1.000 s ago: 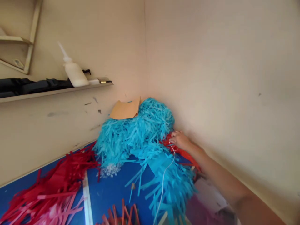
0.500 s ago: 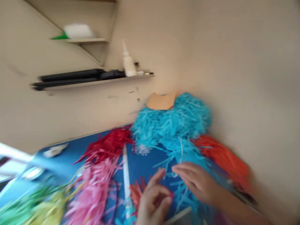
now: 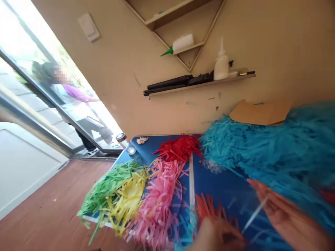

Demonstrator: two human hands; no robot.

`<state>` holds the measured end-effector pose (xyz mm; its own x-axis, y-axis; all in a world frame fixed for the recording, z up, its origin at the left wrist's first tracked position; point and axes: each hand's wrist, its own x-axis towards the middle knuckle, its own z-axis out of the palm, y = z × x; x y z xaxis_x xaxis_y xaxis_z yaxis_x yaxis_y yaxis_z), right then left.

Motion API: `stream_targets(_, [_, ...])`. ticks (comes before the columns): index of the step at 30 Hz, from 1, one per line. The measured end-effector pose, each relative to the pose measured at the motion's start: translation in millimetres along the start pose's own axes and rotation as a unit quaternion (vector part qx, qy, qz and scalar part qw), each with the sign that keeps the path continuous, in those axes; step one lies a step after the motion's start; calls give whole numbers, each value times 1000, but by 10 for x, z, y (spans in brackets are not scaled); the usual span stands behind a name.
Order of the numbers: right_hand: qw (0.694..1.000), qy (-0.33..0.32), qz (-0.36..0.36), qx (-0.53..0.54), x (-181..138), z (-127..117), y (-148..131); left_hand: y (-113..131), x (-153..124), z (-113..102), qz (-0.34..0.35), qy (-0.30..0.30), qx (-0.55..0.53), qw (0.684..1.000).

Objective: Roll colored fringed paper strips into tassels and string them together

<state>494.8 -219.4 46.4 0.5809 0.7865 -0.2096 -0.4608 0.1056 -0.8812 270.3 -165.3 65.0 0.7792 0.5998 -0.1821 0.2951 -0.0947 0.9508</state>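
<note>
My left hand (image 3: 217, 234) is low in the view, its fingers curled closed around one end of a thin pale strip (image 3: 254, 215). The strip runs taut up to my right hand (image 3: 284, 211), whose fingers are pressed together at its other end. Motion blurs both hands and hides exactly how they grip. Beside my left hand lies a bunch of orange paper fringe (image 3: 206, 205), partly covered by it. A large heap of blue paper fringe (image 3: 256, 150) spreads behind and under my right hand.
Red fringe (image 3: 180, 148), pink fringe (image 3: 161, 202), yellow fringe (image 3: 129, 198) and green fringe (image 3: 110, 184) lie along the blue table (image 3: 209, 181). A glass jar (image 3: 131, 149) stands near its far left corner. A wall shelf (image 3: 204, 84) holds a bottle (image 3: 221, 66). Outside the doorway is a person (image 3: 75, 101).
My view has swung left, bringing the doorway, floor and a person into sight. My hands have moved down and apart; a pale strip now stretches between them.
</note>
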Motion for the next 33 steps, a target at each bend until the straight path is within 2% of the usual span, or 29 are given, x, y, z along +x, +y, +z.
stream_targets(2, [999,15,24,41,-99,137,-108,44,-33,-31,1,20,16,1000])
stream_targets(5, [998,0,19,61,-250,289,-215,42,-46,-92,4,61,27,998])
stream_targets(7, [999,-17,11,45,-341,349,-243,-5,-32,-137,-8,110,-5,994])
stream_targets(9, [999,-31,-18,-17,-427,403,-234,-60,-9,-175,-15,174,-80,981])
stream_targets(11, [986,-44,-80,-143,-505,470,-187,-91,15,-194,-25,227,-192,954])
stream_targets(13, [945,-63,-155,-282,-574,557,-109,-77,32,-187,-66,252,-323,910])
stream_targets(16, [885,-78,-240,-390,-653,696,20,13,41,-138,-134,231,-479,836])
stream_targets(18, [867,-77,-275,-408,-682,766,86,80,40,-103,-133,212,-519,817])
stream_targets(22, [855,-81,-302,-414,-680,819,138,106,37,-56,-110,201,-527,819])
stream_targets(29, [853,-115,-289,-419,-670,760,165,-49,45,-36,-83,221,-418,877])
stream_targets(33, [863,-133,-253,-417,-671,708,199,-40,38,-15,-82,203,-394,893])
